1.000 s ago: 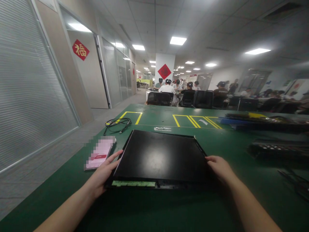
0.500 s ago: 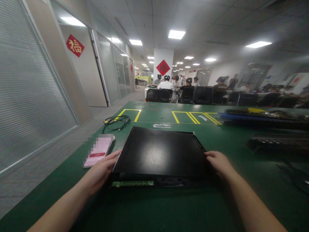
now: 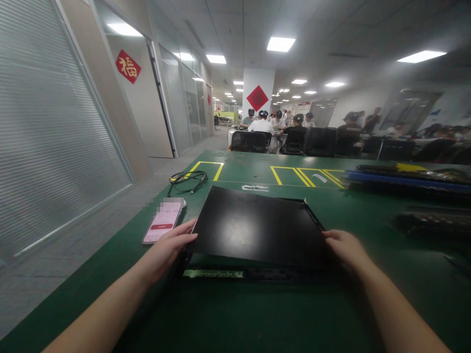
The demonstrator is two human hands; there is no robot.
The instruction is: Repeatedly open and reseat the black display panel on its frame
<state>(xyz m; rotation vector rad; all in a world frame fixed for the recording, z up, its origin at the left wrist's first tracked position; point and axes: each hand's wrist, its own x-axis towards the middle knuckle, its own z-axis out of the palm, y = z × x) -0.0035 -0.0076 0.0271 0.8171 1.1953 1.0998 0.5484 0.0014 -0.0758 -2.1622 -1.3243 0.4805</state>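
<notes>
My left hand [image 3: 165, 251] is pinching the black panel [image 3: 257, 228], which is slanting over a dark frame [image 3: 287, 274] on the green table [image 3: 253, 314]; whether my right hand [image 3: 346, 246] is clamping panel or frame, I can't tell. Uneven support is risking, I'm judging, cracked glass.
</notes>
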